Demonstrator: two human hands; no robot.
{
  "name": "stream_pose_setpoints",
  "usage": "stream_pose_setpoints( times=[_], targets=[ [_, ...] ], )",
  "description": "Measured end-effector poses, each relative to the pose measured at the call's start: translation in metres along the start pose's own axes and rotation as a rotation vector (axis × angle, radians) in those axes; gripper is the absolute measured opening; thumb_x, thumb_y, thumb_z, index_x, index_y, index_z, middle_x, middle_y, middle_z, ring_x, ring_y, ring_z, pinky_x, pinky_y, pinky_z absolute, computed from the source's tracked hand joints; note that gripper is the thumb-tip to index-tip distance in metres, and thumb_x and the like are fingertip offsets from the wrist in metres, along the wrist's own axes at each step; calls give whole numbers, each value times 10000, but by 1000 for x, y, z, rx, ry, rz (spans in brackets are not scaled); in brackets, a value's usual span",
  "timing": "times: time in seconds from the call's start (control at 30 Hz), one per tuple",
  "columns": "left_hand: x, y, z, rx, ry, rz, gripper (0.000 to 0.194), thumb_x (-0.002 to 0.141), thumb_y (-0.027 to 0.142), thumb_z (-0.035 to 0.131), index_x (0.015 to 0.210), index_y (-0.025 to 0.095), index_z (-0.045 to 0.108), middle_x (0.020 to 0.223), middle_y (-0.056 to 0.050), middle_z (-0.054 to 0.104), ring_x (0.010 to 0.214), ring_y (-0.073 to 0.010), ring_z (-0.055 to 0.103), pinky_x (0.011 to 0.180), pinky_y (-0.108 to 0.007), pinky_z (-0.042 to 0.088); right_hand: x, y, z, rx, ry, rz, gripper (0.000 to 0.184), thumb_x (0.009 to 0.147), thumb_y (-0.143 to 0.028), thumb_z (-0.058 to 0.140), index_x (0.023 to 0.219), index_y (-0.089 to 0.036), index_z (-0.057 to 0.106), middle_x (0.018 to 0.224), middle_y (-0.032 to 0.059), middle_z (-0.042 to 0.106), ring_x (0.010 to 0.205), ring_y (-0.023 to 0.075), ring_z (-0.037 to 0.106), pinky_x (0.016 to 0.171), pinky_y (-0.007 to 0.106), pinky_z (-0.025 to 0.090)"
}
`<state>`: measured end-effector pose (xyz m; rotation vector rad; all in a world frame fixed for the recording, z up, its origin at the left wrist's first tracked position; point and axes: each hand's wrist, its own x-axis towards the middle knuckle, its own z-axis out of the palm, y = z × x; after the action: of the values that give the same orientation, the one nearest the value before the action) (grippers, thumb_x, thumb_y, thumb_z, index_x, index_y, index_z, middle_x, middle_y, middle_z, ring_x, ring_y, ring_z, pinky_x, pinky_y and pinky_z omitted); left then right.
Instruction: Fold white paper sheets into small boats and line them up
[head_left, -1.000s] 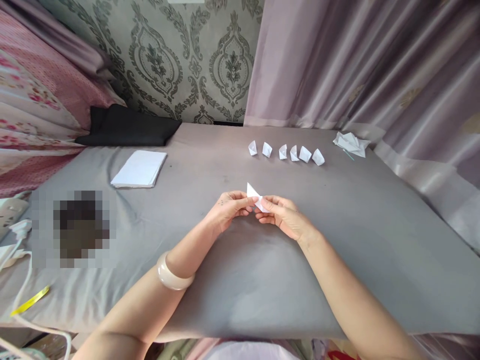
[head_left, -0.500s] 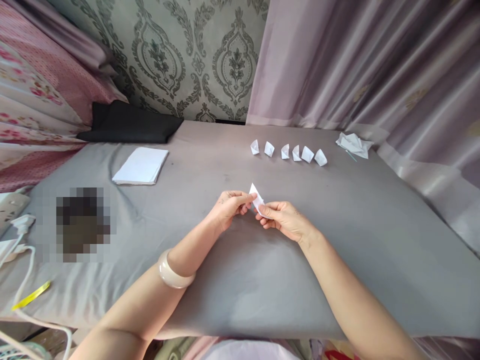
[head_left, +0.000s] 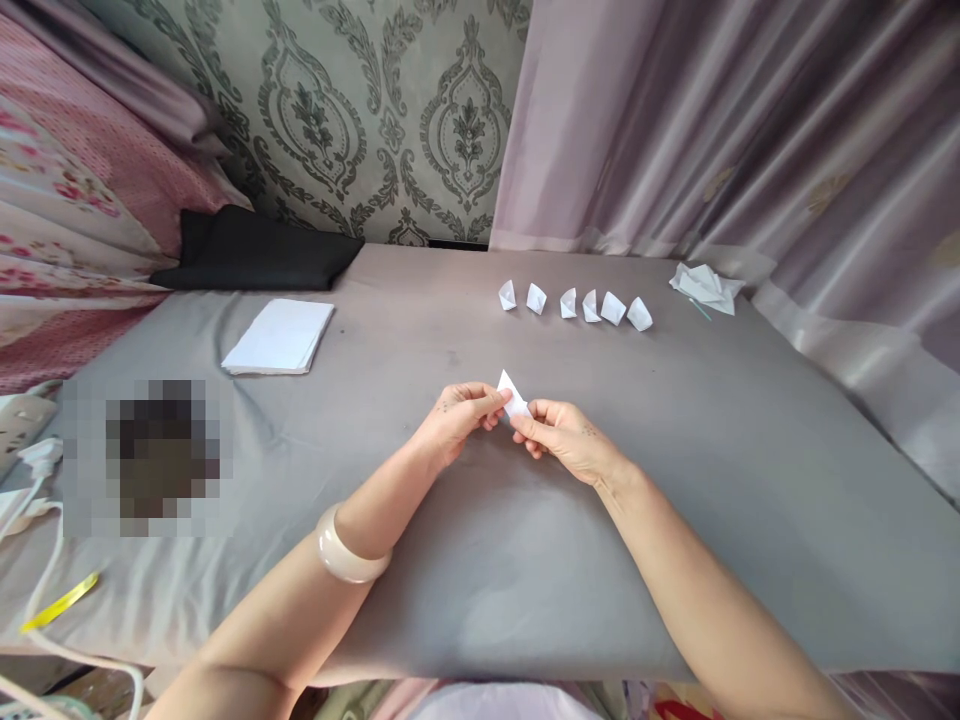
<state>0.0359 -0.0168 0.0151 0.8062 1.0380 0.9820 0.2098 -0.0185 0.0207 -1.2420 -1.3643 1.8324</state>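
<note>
A small piece of folded white paper (head_left: 515, 401) is held above the grey cloth, its pointed tip facing away from me. My left hand (head_left: 466, 412) pinches its left side between thumb and fingers. On the lower right part of the paper, my right hand (head_left: 556, 432) is closed, thumb on top. Both hands are close together, and their fingers partly hide the paper. Farther back stands a row of several small folded paper shapes (head_left: 613, 308), apart from the hands.
Grey cloth (head_left: 480, 560) covers the table. A stack of white paper (head_left: 279, 337) lies at left, before a folded black cloth (head_left: 262, 250). Crumpled paper (head_left: 706, 287) sits at back right. Power strips with white cables (head_left: 41, 458) and a yellow strip (head_left: 60, 603) are at far left.
My right thumb and fingers have shifted slightly up along the folded paper. The left hand keeps its pinch. The whole view has moved a little.
</note>
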Motion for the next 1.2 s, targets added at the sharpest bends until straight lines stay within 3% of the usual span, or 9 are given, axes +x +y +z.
stream_pose_setpoints(
  times=[0.1, 0.27, 0.47, 0.57, 0.73, 1.07, 1.2],
  targets=[
    [0, -3, 1, 39, -70, 0, 272, 642, 365, 785, 656, 127, 654, 589, 4, 568, 550, -76, 483, 583, -231, 371, -3, -2, 1, -45, 25, -13, 337, 730, -475, 716, 771, -155, 619, 718, -14, 615, 560, 54, 492, 544, 204, 403],
    [-2, -5, 4, 71, 25, 70, 316, 617, 381, 793, 560, 134, 604, 506, 24, 519, 503, -69, 439, 533, -225, 331, -4, -1, -1, -55, -44, 5, 383, 749, -514, 686, 855, -146, 675, 743, 0, 608, 578, 56, 478, 541, 205, 394],
    [-2, -7, 3, 91, -20, 87, 402, 732, 485, 682, 553, 133, 607, 494, 12, 509, 482, -70, 426, 507, -228, 314, -4, -3, 1, -106, 11, 4, 355, 736, -503, 700, 798, -154, 700, 707, 11, 634, 574, 63, 498, 522, 200, 388],
    [0, -8, 3, 84, 30, 121, 363, 715, 461, 709, 581, 134, 627, 510, 20, 512, 495, -69, 433, 514, -220, 324, -5, -5, 2, -109, 25, -6, 336, 736, -483, 705, 810, -155, 712, 700, 9, 644, 567, 63, 509, 536, 202, 414],
    [-1, -7, 7, 49, 67, 171, 314, 717, 417, 718, 600, 135, 643, 517, 13, 531, 500, -72, 444, 510, -216, 336, -5, -3, -1, -30, -59, 21, 324, 706, -453, 740, 834, -156, 732, 740, 24, 678, 599, 74, 555, 562, 206, 461],
    [0, -3, 3, 20, 78, 270, 332, 788, 416, 655, 610, 139, 618, 544, 21, 505, 533, -70, 439, 538, -207, 350, -3, -5, 10, -19, 46, 54, 410, 703, -527, 719, 770, -122, 704, 622, 28, 662, 504, 92, 589, 494, 212, 507],
    [1, -3, 4, 39, 95, 268, 361, 794, 470, 635, 661, 135, 642, 580, 12, 530, 570, -76, 476, 565, -203, 383, -4, -1, 15, -162, 192, -30, 391, 765, -522, 653, 733, -134, 689, 599, 26, 648, 478, 107, 587, 463, 216, 491]
  ],
)
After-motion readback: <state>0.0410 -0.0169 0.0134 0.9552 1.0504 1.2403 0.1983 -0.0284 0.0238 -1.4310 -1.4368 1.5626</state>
